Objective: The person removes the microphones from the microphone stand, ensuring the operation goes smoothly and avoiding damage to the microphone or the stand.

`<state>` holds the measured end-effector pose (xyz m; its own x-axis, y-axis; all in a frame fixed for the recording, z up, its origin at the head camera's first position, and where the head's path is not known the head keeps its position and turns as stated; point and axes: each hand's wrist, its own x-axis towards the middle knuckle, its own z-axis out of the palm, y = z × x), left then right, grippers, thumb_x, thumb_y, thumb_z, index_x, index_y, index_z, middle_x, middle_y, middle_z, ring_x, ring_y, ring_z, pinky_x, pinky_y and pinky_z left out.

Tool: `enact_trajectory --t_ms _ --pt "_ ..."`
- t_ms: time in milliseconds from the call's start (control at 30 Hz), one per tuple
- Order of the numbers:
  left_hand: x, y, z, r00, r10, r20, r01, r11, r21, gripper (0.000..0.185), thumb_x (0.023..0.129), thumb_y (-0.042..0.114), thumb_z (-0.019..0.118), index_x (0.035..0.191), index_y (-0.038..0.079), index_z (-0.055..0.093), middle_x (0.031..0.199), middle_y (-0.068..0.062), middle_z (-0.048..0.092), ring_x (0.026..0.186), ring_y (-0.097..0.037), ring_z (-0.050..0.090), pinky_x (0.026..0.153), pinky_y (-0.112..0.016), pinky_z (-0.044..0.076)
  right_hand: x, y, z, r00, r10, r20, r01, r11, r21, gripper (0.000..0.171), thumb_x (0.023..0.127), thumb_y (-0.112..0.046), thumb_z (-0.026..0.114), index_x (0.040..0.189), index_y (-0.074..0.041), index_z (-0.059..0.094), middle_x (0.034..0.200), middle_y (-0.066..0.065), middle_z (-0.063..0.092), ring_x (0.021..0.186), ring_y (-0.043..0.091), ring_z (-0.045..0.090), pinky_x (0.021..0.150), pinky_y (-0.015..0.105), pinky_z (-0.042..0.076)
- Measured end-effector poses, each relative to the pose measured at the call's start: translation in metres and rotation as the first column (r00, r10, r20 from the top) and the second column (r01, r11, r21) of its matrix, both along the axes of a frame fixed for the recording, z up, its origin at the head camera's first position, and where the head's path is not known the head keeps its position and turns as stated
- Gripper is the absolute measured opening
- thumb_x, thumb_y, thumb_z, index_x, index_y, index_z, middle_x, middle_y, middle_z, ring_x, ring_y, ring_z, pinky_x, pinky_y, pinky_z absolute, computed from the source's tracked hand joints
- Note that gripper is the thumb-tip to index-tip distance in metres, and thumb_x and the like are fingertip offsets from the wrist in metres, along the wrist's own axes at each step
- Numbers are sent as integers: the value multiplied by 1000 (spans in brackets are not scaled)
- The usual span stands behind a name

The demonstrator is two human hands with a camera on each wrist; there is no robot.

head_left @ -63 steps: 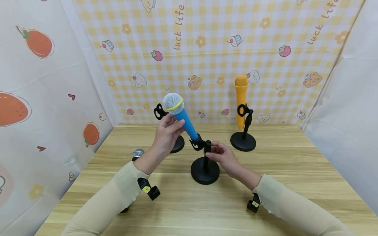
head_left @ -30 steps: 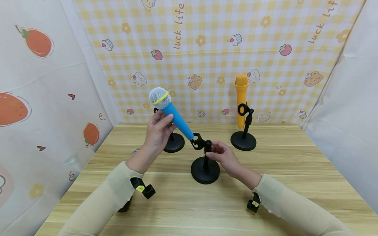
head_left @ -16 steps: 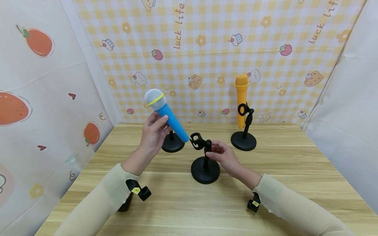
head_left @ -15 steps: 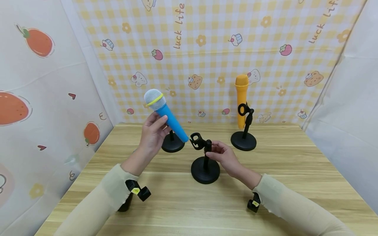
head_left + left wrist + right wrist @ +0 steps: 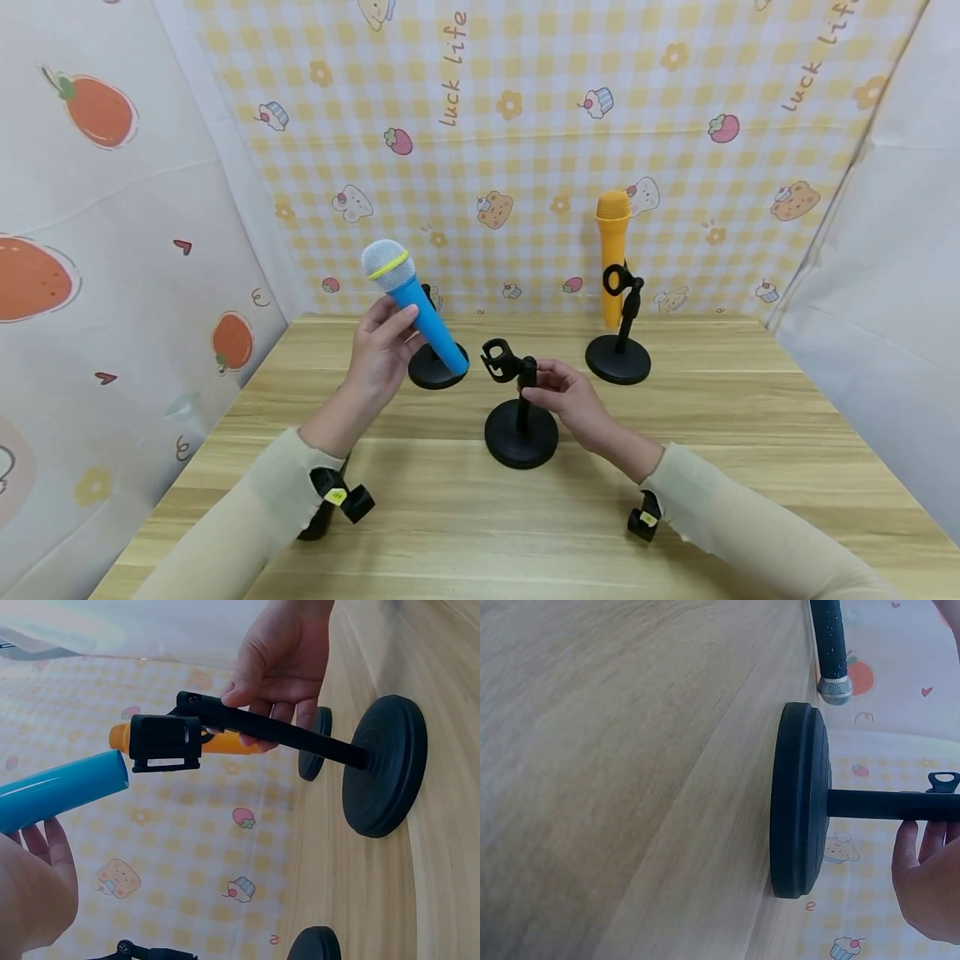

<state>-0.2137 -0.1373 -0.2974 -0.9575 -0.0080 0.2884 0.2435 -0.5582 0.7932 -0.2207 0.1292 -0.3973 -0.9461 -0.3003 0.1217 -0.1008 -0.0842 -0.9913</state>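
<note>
A blue microphone (image 5: pixel 427 321) with a silver mesh head and yellow ring is held tilted in my left hand (image 5: pixel 381 346), thumb in front and fingers behind its handle. Its lower end is apart from the clip (image 5: pixel 501 360) of the middle black microphone stand (image 5: pixel 522 433), to the left of it. My right hand (image 5: pixel 572 400) pinches that stand's upright post just below the joint. In the left wrist view the blue handle (image 5: pixel 67 787) points at the clip, with a gap between them. The right wrist view shows my fingers (image 5: pixel 906 844) against the post (image 5: pixel 870 804).
An orange microphone (image 5: pixel 613 242) stands in another black stand (image 5: pixel 618 360) at the back right. A third stand (image 5: pixel 437 371) is at the back left, partly behind the blue microphone. A black microphone (image 5: pixel 831 645) lies on the table at the left, mostly hidden under my left arm in the head view.
The blue microphone has come out of the middle stand's clip and moved left and lower with my left hand. My right hand has stayed on the post.
</note>
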Motion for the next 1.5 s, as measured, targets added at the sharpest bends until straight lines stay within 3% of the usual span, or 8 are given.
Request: enact_trajectory --t_ms 200,467,600,800,1167,1500 --pt "2 -3 -4 1000 -4 18 5 1000 -30 22 94 0 56 101 16 68 85 1 63 77 -13 63 75 -29 54 0 0 -1 1000 -6 8 6 1000 -2 34 89 -7 71 120 -4 60 104 9 63 96 21 60 87 30 51" --pt "3 -7 -16 999 -20 40 23 997 -79 16 89 10 70 103 16 67 88 2 63 79 -11 63 77 -28 54 0 0 -1 1000 -5 1 5 1000 -2 33 89 -7 71 120 -4 60 104 9 63 96 21 59 87 30 51" --pt "4 -8 -19 996 -21 92 29 996 -89 15 92 7 65 105 15 66 89 2 63 78 -11 62 76 -28 54 0 0 -1 1000 -3 4 3 1000 -2 32 89 -7 71 119 -5 60 104 8 63 96 21 59 88 30 51" --pt "5 -10 -21 985 -7 170 28 992 -123 18 97 4 56 105 16 65 90 1 63 76 -12 60 74 -27 53 1 0 -1 1000 -4 3 4 1000 -4 32 89 -7 71 120 -5 60 104 9 63 96 21 59 88 30 50" --pt "7 -13 -28 966 -19 259 70 979 -190 16 97 8 58 112 13 60 92 0 65 79 -13 62 76 -28 54 1 0 -1 1000 -5 20 5 1000 -12 36 88 -7 71 122 -3 59 106 10 62 97 22 59 89 31 50" --pt "8 -14 -33 940 -22 342 111 963 -244 29 97 11 59 125 4 53 91 -1 68 80 -14 66 81 -32 54 0 1 -2 1000 -3 8 3 1000 -14 34 88 -7 71 120 -4 60 104 9 63 96 22 59 89 31 50"
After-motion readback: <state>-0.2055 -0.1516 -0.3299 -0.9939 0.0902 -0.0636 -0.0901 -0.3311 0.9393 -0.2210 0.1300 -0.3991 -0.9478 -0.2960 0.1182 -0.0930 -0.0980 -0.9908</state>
